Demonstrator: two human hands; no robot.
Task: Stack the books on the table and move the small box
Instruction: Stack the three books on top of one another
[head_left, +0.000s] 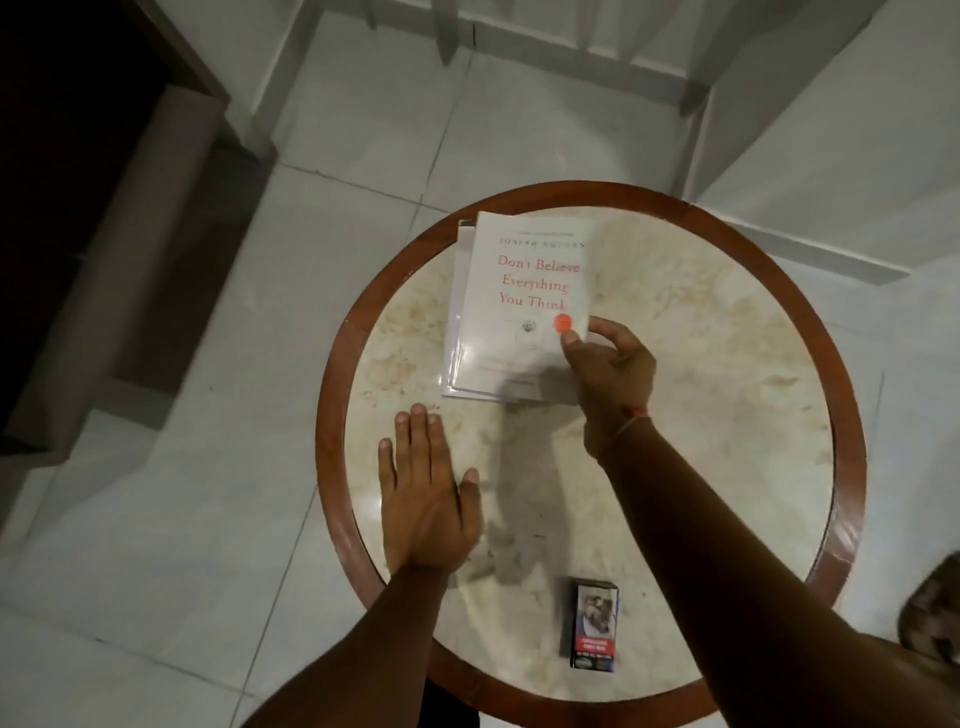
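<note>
1. Marble-topped round table (727, 395) with a red-brown wooden rim, carrying everything; pale floor tiles all around.
2. White book (519, 306) lying face up toward 11 o'clock on the top, red title readable, resting on a second book (460, 291) whose edges peek out along the left and near sides. Slightly askew rather than flush, so probably the squaring-up stage of the stacking.
3. Right hand (613, 374) closed on the top book's near right corner, thumb on the cover by the orange sticker, fingers curled over the edge: a corner pinch suited to nudging or aligning rather than lifting.
4. Left hand (426, 499) open and flat, palm down, fingers together, at about 8 o'clock just short of the stack and not touching it; likely steadying the body or waiting to square the near edge.
5. Small box (595, 626), dark with a printed picture, at 6 o'clock near the rim, well apart from both hands and the books; seemingly untouched, so its move looks not yet done.
</note>
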